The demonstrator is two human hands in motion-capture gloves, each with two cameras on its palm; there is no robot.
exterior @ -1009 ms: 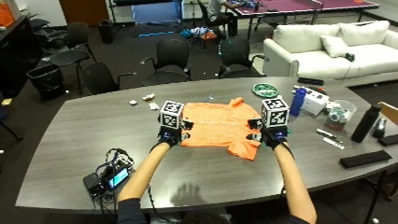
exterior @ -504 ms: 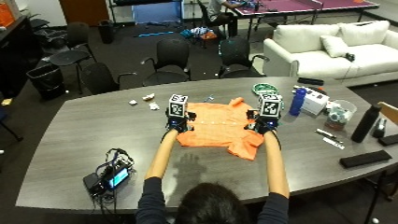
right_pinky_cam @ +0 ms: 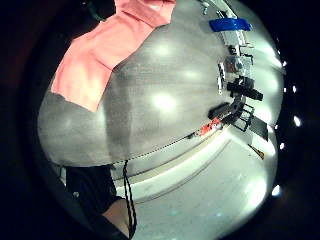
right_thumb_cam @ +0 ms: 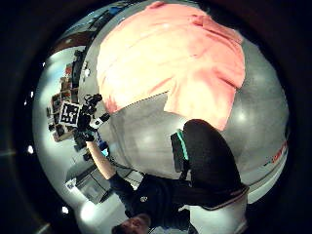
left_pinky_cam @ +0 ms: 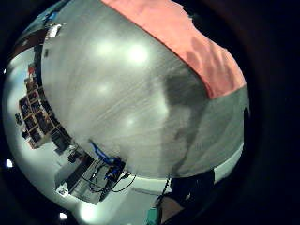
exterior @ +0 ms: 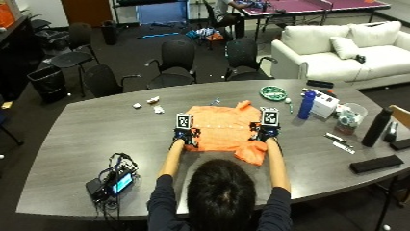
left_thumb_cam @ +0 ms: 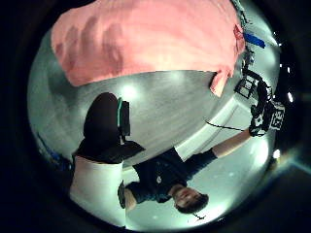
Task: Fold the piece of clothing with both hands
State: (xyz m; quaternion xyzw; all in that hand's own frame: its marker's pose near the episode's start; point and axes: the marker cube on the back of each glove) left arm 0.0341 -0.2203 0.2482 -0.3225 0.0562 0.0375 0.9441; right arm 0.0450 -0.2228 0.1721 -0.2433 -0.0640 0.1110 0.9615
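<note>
an orange shirt [exterior: 225, 133] is spread flat on the grey table [exterior: 96, 130], in front of the seated person, near the middle of the table. a sleeve is seen sticking out at the far right corner and a folded flap hangs toward the near right edge of the cloth.

the left hand [exterior: 185, 135] is placed at the shirt's left edge, the right hand [exterior: 266, 131] at its right side; both are held over the cloth with arms stretched forward. whether the fingers are spread, pressed together or pinching the fabric cannot be told; they are hidden under the gloves' fittings in the outside view. in the right thumb side palm view one gloved digit [right_thumb_cam: 209, 156] is seen above bare table just beside the shirt's hem [right_thumb_cam: 195, 105], apart from the cloth. in the left thumb side palm view a gloved digit [left_thumb_cam: 104, 124] is likewise seen over bare table, below the shirt's edge.

on the table also are noted: a blue bottle [exterior: 307, 105], a black bottle [exterior: 375, 127], a green round plate [exterior: 274, 92], a white box [exterior: 325, 103], a black case [exterior: 377, 163], and a device with cables [exterior: 112, 180] near the left front edge.
</note>
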